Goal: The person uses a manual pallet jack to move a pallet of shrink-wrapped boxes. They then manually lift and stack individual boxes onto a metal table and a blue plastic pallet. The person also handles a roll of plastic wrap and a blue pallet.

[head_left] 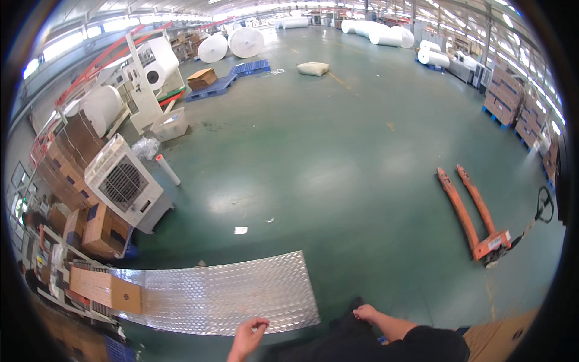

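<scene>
My left hand (247, 339) hangs over the near edge of a shiny metal sheet (229, 292) with a raised tread pattern. Its fingers are curled in toward the thumb, and I see nothing in them. The sheet runs from a conveyor at the left to just in front of me. At the sheet's far left end lies a closed cardboard box (126, 295), with another cardboard box (90, 283) behind it. My right hand (365, 312) is beside my dark-clothed leg, fingers closed, with nothing visible in it and no contact with the sheet.
An orange pallet jack (491, 243) stands on the green floor at the right. A white air cooler (123, 184) and stacked cartons (104, 232) are at the left, near a white tube (169, 171). Cardboard (503, 338) shows at the lower right. Large white rolls (246, 42) stand far off.
</scene>
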Motion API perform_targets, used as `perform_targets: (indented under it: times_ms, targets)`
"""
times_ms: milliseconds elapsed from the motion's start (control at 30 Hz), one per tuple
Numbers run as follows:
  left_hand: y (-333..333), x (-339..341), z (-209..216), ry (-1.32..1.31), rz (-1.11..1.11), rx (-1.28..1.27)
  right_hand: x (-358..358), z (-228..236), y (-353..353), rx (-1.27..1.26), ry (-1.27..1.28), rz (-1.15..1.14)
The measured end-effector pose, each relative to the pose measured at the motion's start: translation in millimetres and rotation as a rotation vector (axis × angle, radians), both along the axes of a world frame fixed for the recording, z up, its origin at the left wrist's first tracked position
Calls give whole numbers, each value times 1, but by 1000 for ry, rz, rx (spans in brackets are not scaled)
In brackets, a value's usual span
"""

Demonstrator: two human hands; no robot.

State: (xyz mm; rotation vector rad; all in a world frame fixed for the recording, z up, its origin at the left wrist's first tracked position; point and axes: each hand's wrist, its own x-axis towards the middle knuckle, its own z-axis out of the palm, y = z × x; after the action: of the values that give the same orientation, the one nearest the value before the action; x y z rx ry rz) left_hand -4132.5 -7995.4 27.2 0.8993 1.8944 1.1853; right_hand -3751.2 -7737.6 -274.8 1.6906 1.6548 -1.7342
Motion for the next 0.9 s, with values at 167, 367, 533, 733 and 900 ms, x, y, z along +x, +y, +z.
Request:
perform_targets:
  times_ms: [167, 367, 533, 733, 900]
  targets:
    - [220, 47, 131, 206, -275, 242, 189, -1, 99, -263, -52, -629]
    - [430, 113, 302, 58, -829, 936, 315, 32, 165, -180, -75, -997]
    - [526, 153, 328, -78, -1056, 1059, 282, 13, 152, -358, -47, -784]
    - [601, 84, 309, 4, -1010, 935, 172, 15, 226, -309, 24, -437]
    - [695, -9, 302, 99, -981, 905, 100, 70, 349, -374, -105, -735]
